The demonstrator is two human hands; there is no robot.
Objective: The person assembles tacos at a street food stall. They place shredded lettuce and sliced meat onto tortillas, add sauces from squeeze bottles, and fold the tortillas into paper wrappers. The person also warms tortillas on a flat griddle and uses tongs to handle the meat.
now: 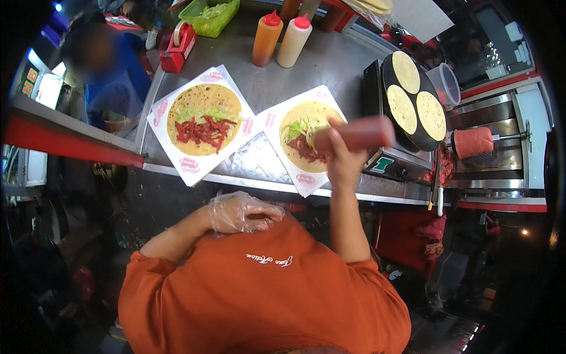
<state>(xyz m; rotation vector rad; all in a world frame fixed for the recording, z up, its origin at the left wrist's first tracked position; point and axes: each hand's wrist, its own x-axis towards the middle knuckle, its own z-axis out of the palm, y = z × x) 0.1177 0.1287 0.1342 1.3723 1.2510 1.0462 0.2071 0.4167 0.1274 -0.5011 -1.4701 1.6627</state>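
Observation:
My right hand (344,162) is closed around a red sauce squeeze bottle (368,133), blurred by motion and tipped on its side over the right-hand tortilla (327,112). That tortilla lies on white printed paper (303,184) with shredded lettuce (300,125) and reddish meat strips (299,146); the bottle and hand cover part of it. To the left, a second tortilla (203,97) on its own paper (190,171) carries lettuce and meat strips (203,131). My left hand (247,213), in a clear plastic glove, rests against my orange shirt below the counter edge, fingers loosely extended, holding nothing.
Three tortillas (402,109) heat on a round black griddle (415,140) at the right. Beyond it is a vertical meat grill (473,142). Orange (267,41) and white (293,44) squeeze bottles, a red tape dispenser (178,50) and a green basket (206,22) stand behind. A person (118,82) is at the left.

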